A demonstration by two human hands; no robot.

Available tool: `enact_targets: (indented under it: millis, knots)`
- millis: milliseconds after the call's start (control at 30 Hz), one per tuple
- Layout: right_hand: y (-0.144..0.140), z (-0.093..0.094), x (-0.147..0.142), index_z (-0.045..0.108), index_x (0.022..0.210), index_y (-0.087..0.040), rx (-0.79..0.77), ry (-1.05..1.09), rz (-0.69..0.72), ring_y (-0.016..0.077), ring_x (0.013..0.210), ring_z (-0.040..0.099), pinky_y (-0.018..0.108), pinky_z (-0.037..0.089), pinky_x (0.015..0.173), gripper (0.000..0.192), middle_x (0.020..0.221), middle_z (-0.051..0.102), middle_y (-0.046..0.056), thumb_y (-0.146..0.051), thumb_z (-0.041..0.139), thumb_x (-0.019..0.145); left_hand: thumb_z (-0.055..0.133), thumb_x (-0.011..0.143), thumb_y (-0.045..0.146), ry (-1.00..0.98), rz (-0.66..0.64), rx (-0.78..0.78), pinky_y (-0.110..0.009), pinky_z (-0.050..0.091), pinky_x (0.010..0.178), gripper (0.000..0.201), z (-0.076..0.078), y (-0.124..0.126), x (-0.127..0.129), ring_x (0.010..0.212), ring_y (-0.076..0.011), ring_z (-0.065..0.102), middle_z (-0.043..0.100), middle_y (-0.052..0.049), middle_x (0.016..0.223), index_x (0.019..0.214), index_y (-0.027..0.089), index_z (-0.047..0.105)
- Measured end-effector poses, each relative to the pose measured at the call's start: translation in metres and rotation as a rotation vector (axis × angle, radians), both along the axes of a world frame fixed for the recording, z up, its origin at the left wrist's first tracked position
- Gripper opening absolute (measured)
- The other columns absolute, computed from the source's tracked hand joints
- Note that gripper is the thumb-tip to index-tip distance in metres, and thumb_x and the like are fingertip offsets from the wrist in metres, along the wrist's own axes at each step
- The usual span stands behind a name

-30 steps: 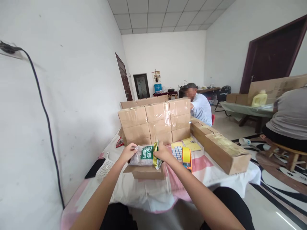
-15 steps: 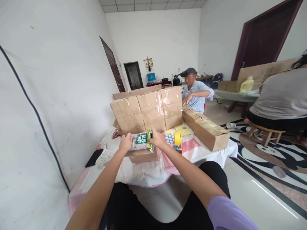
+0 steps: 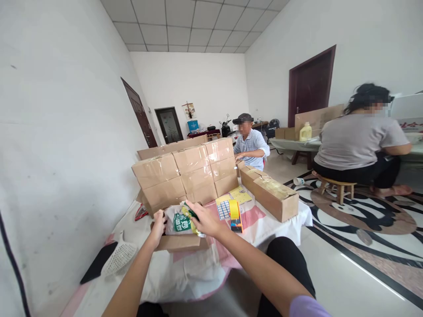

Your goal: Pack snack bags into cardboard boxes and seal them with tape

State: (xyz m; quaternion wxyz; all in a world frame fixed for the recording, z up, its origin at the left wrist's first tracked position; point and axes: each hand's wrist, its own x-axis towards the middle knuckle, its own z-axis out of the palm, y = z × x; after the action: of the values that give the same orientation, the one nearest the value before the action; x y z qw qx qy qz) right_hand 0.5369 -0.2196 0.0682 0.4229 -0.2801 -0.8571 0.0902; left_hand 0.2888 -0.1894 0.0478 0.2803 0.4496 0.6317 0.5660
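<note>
A plastic bag (image 3: 181,219) with green print, white lettering and a yellow end lies tilted at the mouth of a small open cardboard box (image 3: 181,243). My left hand (image 3: 159,225) is closed at the bag's left end, beside the box's rim, with its fingertips partly hidden. At the yellow end, my right hand (image 3: 204,220) grips the bag with the fingers over its top. A yellow tape dispenser (image 3: 235,215) stands to the right of my right hand, next to a sheet of blue-edged labels (image 3: 223,210). What lies inside the box is hidden by the bag.
Stacked, taped cartons (image 3: 194,176) form a wall behind the box. A long carton (image 3: 269,193) lies at the right. A white perforated scoop (image 3: 119,255) rests at the left on the cloth-covered table (image 3: 185,281). One person (image 3: 249,147) sits beyond; another (image 3: 355,136) sits right.
The bag has come down into the mouth of the small box, and my right hand now lies further over its yellow end. My view has tilted up and turned right.
</note>
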Motion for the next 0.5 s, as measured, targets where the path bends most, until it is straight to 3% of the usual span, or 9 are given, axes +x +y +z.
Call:
enact_targets:
  millis: [200,333,400,500]
  knots:
    - [0.013,0.006,0.004,0.030,0.158,-0.026,-0.129,-0.156,-0.194,0.0252,0.118,0.063,0.036,0.052,0.100,0.071,0.138,0.058,0.011,-0.017,0.056,0.092,0.048,0.095,0.054,0.223,0.054,0.032,-0.038,0.053,0.093,0.036,-0.003,0.017,0.003,0.111,-0.0224,0.062,0.064,-0.009,0.115,0.109,0.021,0.051]
    - [0.019,0.014,-0.001,0.022,0.162,-0.027,-0.212,-0.340,-0.346,0.0272,0.116,0.067,0.036,0.053,0.094,0.075,0.143,0.058,0.012,-0.025,0.056,0.094,0.054,0.095,0.044,0.392,-0.011,-0.041,-0.042,0.051,0.098,0.034,-0.006,0.020,0.010,0.110,-0.0232,0.064,0.065,-0.012,0.120,0.117,0.017,0.055]
    - [0.021,0.017,-0.006,0.017,0.163,-0.029,-0.242,-0.405,-0.390,0.0282,0.117,0.067,0.037,0.053,0.094,0.079,0.145,0.057,0.013,-0.026,0.057,0.094,0.057,0.093,0.040,0.484,-0.066,-0.085,-0.043,0.051,0.097,0.029,-0.004,0.018,0.017,0.107,-0.0246,0.066,0.067,-0.012,0.121,0.112,0.018,0.060]
    - [0.024,0.018,-0.016,0.013,0.164,-0.026,-0.279,-0.464,-0.414,0.0322,0.120,0.067,0.042,0.054,0.095,0.087,0.145,0.056,0.017,-0.022,0.060,0.091,0.062,0.086,0.028,0.621,-0.101,-0.079,-0.046,0.049,0.100,0.009,0.006,0.005,0.031,0.113,-0.0305,0.065,0.066,-0.013,0.132,0.090,0.020,0.065]
